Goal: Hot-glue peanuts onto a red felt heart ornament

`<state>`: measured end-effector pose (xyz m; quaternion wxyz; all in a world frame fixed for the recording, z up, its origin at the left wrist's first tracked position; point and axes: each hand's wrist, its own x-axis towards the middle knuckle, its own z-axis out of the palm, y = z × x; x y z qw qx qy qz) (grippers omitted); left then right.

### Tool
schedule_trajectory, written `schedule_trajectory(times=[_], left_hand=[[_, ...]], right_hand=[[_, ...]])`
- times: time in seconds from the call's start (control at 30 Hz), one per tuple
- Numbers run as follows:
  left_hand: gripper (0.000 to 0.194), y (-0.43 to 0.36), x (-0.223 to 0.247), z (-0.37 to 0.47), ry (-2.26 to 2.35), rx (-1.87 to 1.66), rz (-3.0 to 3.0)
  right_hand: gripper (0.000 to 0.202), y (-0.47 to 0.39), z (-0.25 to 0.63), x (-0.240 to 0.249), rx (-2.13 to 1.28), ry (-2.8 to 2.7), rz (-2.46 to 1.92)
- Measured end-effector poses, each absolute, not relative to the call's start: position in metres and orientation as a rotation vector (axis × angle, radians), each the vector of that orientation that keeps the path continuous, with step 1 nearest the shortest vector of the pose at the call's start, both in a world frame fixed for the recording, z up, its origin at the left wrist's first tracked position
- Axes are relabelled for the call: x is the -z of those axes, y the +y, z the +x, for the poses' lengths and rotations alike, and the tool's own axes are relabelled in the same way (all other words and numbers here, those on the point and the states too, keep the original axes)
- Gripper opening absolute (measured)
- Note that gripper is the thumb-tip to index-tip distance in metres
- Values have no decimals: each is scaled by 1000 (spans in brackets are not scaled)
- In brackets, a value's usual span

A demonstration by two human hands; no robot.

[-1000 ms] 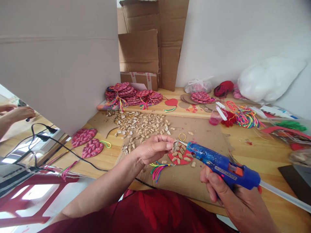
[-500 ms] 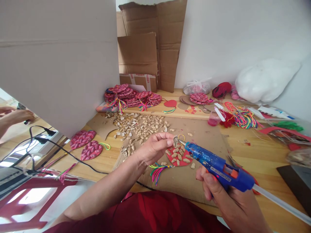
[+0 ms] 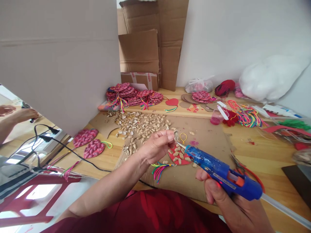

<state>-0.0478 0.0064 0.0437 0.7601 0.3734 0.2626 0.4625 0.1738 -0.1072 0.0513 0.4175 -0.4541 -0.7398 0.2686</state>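
Between thumb and fingertips, my left hand (image 3: 157, 145) pinches a peanut shell (image 3: 176, 135) above a red heart-shaped piece (image 3: 173, 159). Several peanut shells (image 3: 179, 154) lie on that heart, which has a yellow loop (image 3: 183, 138) at the top and a multicoloured tassel (image 3: 159, 171) at its left. My right hand (image 3: 225, 197) grips a blue hot glue gun (image 3: 218, 170), its metal nozzle at the peanut shell in my left hand. A clear glue stick (image 3: 284, 208) sticks out of the gun's back end. The heart rests on a cardboard sheet (image 3: 209, 136), partly hidden by the gun.
Loose peanut shells (image 3: 145, 124) spread behind my left hand. Pink peanut-covered hearts (image 3: 94, 149) lie at left near a black cable (image 3: 82, 163); more are stacked (image 3: 123, 92) at the back. Scissors (image 3: 239, 165) lie right of the gun. Another person's hand (image 3: 24, 115) shows far left.
The glue gun's nozzle has dropped slightly beneath the peanut shell's upper end, and the gun's back end has moved right and down. My left hand still pinches the shell.
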Motion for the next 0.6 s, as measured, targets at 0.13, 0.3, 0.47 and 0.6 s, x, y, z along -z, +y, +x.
schedule_trajectory(times=[0.13,0.3,0.47,0.6], left_hand=[[41,5,-44,-46,561,-1004,804],[42,6,-43,-45,569,-999,794],[41,6,-42,-45,589,-993,784],[40,6,-42,-45,585,-994,776]], right_hand=[[27,-108,176,-50,-669,-1872,-1148],[27,-107,171,-54,-582,-1853,-1155],[23,-106,169,-56,-509,-1843,-1176],[24,-106,172,-54,-497,-1865,-1199]])
